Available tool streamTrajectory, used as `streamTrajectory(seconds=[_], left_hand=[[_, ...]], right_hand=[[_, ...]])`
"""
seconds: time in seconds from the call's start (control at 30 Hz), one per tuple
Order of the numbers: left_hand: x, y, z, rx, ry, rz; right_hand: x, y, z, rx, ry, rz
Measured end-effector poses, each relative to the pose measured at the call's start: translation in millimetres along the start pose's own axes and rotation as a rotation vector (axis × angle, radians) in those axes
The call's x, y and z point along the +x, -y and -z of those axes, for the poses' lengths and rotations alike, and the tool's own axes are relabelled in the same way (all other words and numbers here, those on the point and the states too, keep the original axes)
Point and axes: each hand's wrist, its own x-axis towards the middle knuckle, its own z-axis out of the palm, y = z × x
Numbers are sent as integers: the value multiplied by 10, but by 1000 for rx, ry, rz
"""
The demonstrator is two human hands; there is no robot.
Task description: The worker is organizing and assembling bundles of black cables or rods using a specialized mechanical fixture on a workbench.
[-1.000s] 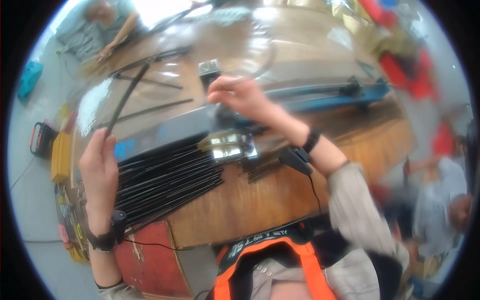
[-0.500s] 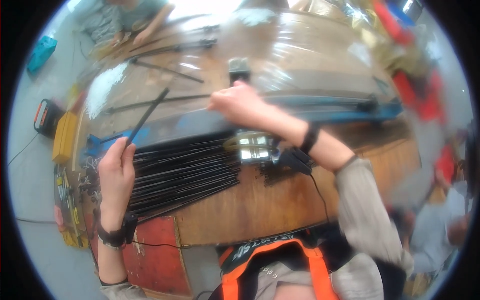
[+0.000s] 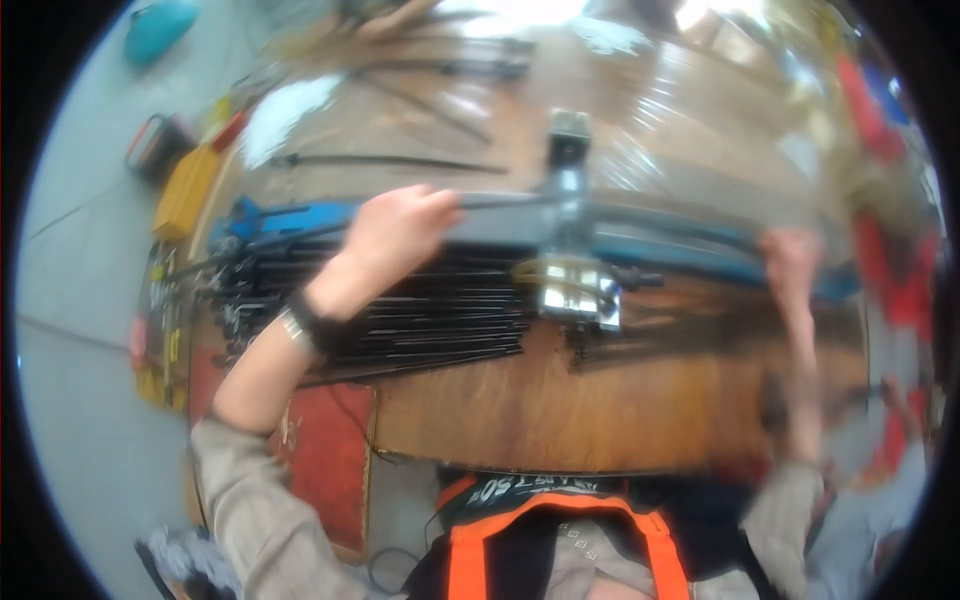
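My left hand [image 3: 405,228] is closed around a slim black rod [image 3: 500,201] over the left part of a long blue-and-grey rail [image 3: 690,252]. The rod sticks out both sides of the fist. Far to the right, my right hand [image 3: 790,262] hangs at the rail's end, near the end of a dark rod [image 3: 715,235]; motion smears its fingers. Between the hands stands a shiny metal fixture [image 3: 568,215] with a bright block [image 3: 578,292] at its front. A bundle of black rods [image 3: 450,318] lies below my left hand, left of the block.
Another black rod [image 3: 400,161] lies beyond the rail on clear film. A person's arm [image 3: 398,18] reaches in at the far edge. A yellow box [image 3: 187,192] and a red panel [image 3: 330,460] are at the left. The wooden tabletop [image 3: 500,420] ends near my body.
My left hand has moved right and away from me, and its rod has swung from slanting up to nearly level. My right hand has left the fixture for the far right. The view has shifted.
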Motion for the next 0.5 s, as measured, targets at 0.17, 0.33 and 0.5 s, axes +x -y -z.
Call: streamTrajectory(seconds=[0.17,0.33,0.5], left_hand=[[265,18,-222,-90,18,-74],[309,94,-319,-98,43,-91],[317,128,-294,-88,60,-69]], right_hand=[[-72,-211,-128,91,-13,13],[-119,-205,-208,126,-16,13],[-80,-154,-139,157,-44,49]])
